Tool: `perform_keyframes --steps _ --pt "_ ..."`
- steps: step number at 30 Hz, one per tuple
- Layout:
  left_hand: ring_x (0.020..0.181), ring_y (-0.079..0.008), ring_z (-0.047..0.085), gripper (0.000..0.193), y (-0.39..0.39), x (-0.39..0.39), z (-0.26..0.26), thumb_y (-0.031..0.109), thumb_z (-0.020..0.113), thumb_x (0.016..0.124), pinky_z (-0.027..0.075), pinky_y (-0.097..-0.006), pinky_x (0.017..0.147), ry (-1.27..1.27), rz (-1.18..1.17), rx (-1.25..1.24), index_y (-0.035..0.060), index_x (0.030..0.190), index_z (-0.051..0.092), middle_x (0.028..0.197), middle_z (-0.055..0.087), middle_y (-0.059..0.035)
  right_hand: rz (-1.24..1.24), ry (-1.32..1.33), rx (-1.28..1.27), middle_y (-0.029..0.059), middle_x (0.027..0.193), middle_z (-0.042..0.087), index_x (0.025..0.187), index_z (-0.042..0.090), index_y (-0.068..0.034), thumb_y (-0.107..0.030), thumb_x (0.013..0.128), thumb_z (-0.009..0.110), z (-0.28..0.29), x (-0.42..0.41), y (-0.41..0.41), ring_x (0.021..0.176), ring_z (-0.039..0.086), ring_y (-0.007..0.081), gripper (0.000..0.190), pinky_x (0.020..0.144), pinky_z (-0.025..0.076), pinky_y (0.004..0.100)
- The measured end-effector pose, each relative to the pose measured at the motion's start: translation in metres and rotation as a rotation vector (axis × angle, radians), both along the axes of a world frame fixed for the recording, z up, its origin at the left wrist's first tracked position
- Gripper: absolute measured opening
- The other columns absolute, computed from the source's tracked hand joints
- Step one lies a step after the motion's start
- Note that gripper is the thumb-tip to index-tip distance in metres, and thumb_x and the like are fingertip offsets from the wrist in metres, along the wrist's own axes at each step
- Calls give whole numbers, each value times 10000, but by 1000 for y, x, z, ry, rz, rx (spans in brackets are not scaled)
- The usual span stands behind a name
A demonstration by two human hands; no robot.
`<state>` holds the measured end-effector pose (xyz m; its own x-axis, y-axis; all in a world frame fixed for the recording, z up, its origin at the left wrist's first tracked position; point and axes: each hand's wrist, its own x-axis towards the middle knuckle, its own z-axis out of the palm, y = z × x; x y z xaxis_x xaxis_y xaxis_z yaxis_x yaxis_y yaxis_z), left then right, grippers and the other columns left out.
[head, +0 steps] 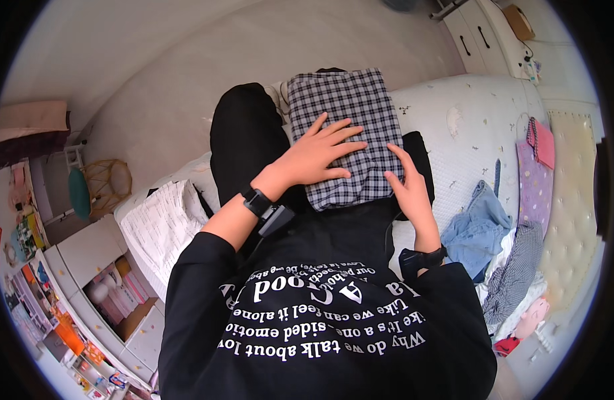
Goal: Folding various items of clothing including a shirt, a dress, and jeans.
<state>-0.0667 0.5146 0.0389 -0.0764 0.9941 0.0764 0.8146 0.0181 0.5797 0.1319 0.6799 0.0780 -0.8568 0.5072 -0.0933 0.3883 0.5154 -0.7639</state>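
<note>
A folded black-and-grey checked cloth (344, 102), perhaps a garment, lies across my lap. My left hand (319, 155) rests palm down on its middle, fingers spread. At the cloth's right edge is my right hand (409, 187), its thumb and index finger apart and touching the fabric; its other fingers are hidden. Small creases run along the cloth's near edge. Something dark shows just past its far edge.
I sit on a bed with a pale quilted cover (466, 115). To the left lies a white printed cloth (162, 225). On the right are blue denim clothing (479, 220), a striped garment (516, 275) and a purple dotted cloth (534, 185). Beyond stands a white cabinet (469, 40).
</note>
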Motion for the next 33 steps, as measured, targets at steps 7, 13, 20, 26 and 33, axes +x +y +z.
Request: perform_keyframes --steps 7,13,20,26,33 --pt "1448 -293 272 849 -4 -2 -2 607 669 745 150 -565 1187 77 -85 2 232 1464 418 1560 321 -51 -41 -15 -238 18 921 589 1230 587 -70 -23 916 541 -23 10 26 681 455 86 321 650 412 241" --pt "1456 -332 240 902 -6 13 0 667 685 677 125 -619 1166 144 -93 -20 333 1465 401 1575 276 -86 -6 -77 321 126 972 546 1156 639 -96 -27 837 633 7 -8 29 847 586 311 326 759 483 400" --pt "1432 -300 302 667 9 33 -4 607 576 851 144 -615 1159 29 -219 152 227 1395 502 1516 374 -120 451 43 529 120 1400 483 1303 564 -140 -220 895 627 -6 -106 23 1291 454 336 421 1031 383 530" --pt "1255 -387 464 582 -14 -10 -7 137 706 766 340 -480 1084 -180 592 282 57 1310 514 1310 524 -182 98 -46 198 168 1494 364 1455 387 -128 -324 898 665 -69 -83 39 1395 331 345 653 1129 297 506" --pt "1393 -284 356 883 -42 -4 -30 267 725 854 289 -441 1138 -1713 735 -145 43 1526 198 1518 353 -146 -95 31 -398 191 1566 263 1524 251 -79 -146 877 668 -36 -70 23 1458 238 298 772 1182 202 399"
